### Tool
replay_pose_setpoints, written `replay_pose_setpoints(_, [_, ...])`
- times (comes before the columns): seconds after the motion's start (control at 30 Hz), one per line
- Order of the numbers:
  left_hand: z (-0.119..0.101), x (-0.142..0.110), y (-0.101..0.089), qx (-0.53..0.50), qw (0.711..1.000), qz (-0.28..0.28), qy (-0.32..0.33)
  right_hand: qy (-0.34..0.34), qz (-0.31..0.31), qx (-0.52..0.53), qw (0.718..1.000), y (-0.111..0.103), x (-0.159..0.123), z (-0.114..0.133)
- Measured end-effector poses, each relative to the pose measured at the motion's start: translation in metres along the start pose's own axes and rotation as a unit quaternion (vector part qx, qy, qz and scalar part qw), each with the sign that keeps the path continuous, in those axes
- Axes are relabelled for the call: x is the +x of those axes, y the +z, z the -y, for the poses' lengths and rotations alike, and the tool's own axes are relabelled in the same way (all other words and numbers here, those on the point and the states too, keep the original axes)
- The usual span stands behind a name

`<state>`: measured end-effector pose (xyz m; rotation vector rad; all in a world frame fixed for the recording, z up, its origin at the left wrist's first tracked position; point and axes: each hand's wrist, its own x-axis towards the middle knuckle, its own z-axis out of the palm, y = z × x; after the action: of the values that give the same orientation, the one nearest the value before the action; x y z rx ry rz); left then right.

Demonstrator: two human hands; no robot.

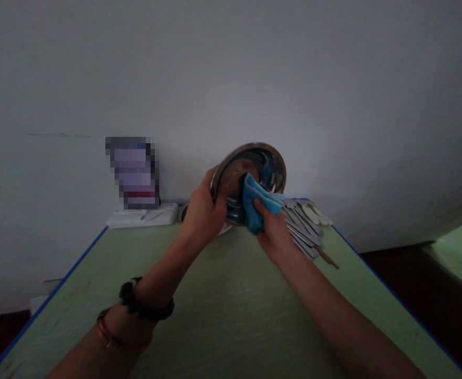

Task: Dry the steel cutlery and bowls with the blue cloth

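A shiny metal bowl (pixel 250 152) is held up above the far part of the table, tilted so that its inside faces me. My left hand (pixel 205 210) is closed on the bowl's left rim, thumb toward the inside. In my right hand (pixel 272 229) is a folded blue cloth (pixel 254 205), pinched with the thumb on top. The cloth is at the bowl's lower right inside; whether it presses on the metal I cannot tell. Part of the bowl's bottom is hidden behind the cloth.
The pale green table (pixel 223 316) has blue edges and meets a white wall (pixel 231 68). Several metal utensils (pixel 304 226) lie in a pile at the back right, with a brown stick (pixel 327 258) poking out. At the back left, a blurred-out upright device (pixel 136 173) stands by a white tray (pixel 161 215).
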<state>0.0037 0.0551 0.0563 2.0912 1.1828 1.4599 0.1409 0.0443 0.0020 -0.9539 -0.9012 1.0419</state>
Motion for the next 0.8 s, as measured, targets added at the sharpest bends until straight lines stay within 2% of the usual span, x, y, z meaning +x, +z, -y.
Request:
replay_pose_setpoints(0.07, [0.001,-0.004,0.007,-0.058,0.997,0.024,-0.038,0.08,-0.016,0.059,0.995,0.004,-0.002,0.0])
replay_pose_setpoints(0.13, [0.001,-0.004,0.005,-0.062,0.992,0.082,-0.079,0.113,-0.019,0.066,0.991,0.0,0.0,0.005])
replay_pose_setpoints(0.23, [-0.002,0.001,-0.016,0.027,0.982,0.166,-0.091,0.056,0.036,-0.023,0.998,-0.018,0.007,0.019])
replay_pose_setpoints(0.3, [-0.005,0.006,-0.033,0.105,0.967,0.222,-0.071,0.008,0.099,-0.16,0.982,-0.03,0.01,0.033])
replay_pose_setpoints(0.37, [-0.01,0.008,-0.046,0.136,0.954,0.261,-0.05,-0.055,0.124,-0.299,0.944,-0.037,0.009,0.048])
replay_pose_setpoints(0.43, [-0.017,0.008,-0.053,0.122,0.939,0.313,-0.07,-0.118,0.141,-0.435,0.882,-0.037,0.005,0.061])
replay_pose_setpoints(0.53, [-0.028,0.003,-0.053,0.093,0.913,0.383,-0.107,-0.17,0.144,-0.583,0.782,-0.031,-0.004,0.074])
replay_pose_setpoints(0.6, [-0.034,-0.002,-0.049,0.123,0.91,0.391,-0.061,-0.183,0.145,-0.633,0.738,-0.025,-0.011,0.078])
replay_pose_setpoints(0.7, [-0.036,-0.008,-0.038,0.208,0.907,0.366,0.017,-0.197,0.146,-0.657,0.713,-0.016,-0.018,0.08])
replay_pose_setpoints(0.8, [-0.032,-0.012,-0.026,0.25,0.903,0.347,0.031,-0.21,0.151,-0.662,0.703,-0.009,-0.023,0.08])
